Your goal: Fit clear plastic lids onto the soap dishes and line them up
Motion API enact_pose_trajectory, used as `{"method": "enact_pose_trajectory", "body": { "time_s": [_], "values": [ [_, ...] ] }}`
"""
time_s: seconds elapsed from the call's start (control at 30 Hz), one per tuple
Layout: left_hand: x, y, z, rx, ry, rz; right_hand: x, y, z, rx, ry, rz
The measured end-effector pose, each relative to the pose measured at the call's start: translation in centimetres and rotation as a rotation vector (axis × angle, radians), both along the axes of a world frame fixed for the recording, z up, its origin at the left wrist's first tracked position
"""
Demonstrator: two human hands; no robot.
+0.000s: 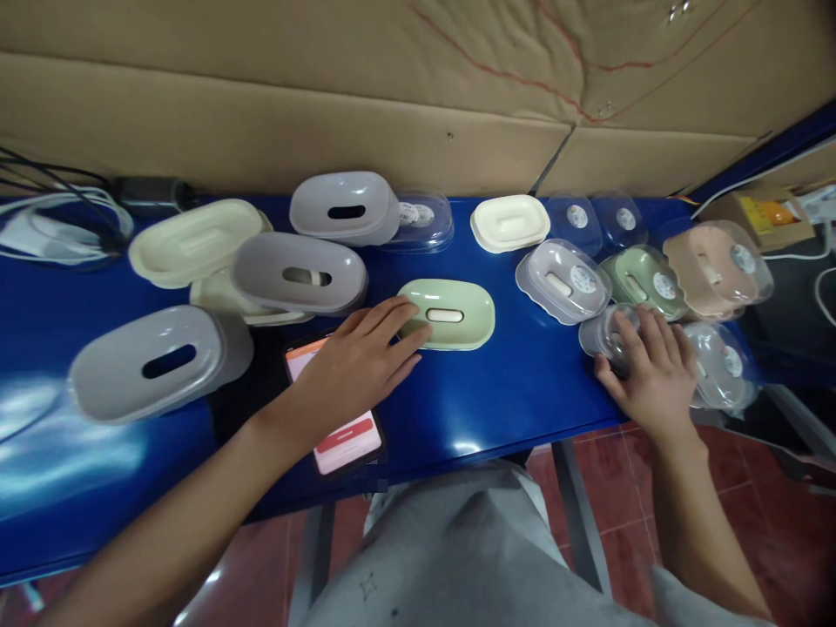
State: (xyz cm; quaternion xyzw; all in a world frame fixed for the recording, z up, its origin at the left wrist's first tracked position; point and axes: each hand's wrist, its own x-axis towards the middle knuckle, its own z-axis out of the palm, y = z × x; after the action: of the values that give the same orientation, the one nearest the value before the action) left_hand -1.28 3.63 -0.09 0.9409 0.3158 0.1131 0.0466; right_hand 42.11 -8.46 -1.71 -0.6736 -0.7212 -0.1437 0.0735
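My left hand (356, 357) reaches over a phone (349, 442) with a lit screen, and its fingertips touch the left rim of a light green oval dish (467, 319). A white oblong piece (445, 315) lies in the middle of that dish. On the right, my right hand (655, 366) rests with spread fingers on a small grey container with a clear lid (610, 335). The palm and fingers partly cover this container. Beside it stand a green container with a clear lid (643, 280) and a grey one with a clear lid (567, 280).
Grey oval containers with slots (160, 361) and cream trays (196, 242) stand at the left. A cream dish (510, 223) and clear lids (575, 224) lie at the back. Further right are a peach container (715, 268) and another lidded one (722, 366). Cables (62, 226) lie far left.
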Motion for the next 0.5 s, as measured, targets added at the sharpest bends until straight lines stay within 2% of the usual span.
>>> {"method": "enact_pose_trajectory", "body": {
  "time_s": [0.07,0.13,0.2,0.27,0.33,0.4,0.5],
  "values": [
    [0.0,0.0,0.1,-0.007,-0.005,-0.001,-0.1,0.0,0.7,-0.028,0.022,0.001],
    [0.1,0.0,0.1,0.009,0.000,-0.006,-0.2,0.3,2.1,-0.044,0.079,0.018],
    [0.1,0.0,0.2,0.044,0.007,-0.016,-0.2,1.3,4.1,-0.002,0.147,0.043],
    [0.1,0.0,0.2,0.074,0.011,-0.027,-0.2,3.3,6.4,0.065,0.203,0.066],
    [0.0,0.0,0.2,0.087,0.010,-0.032,-0.1,6.6,8.4,0.071,0.240,0.089],
    [0.0,0.1,0.2,0.100,0.003,-0.036,0.1,10.9,9.4,0.017,0.195,0.086],
    [-0.1,0.1,0.2,0.108,-0.004,-0.053,0.5,18.2,8.8,-0.250,0.083,-0.020]
  ]
}}
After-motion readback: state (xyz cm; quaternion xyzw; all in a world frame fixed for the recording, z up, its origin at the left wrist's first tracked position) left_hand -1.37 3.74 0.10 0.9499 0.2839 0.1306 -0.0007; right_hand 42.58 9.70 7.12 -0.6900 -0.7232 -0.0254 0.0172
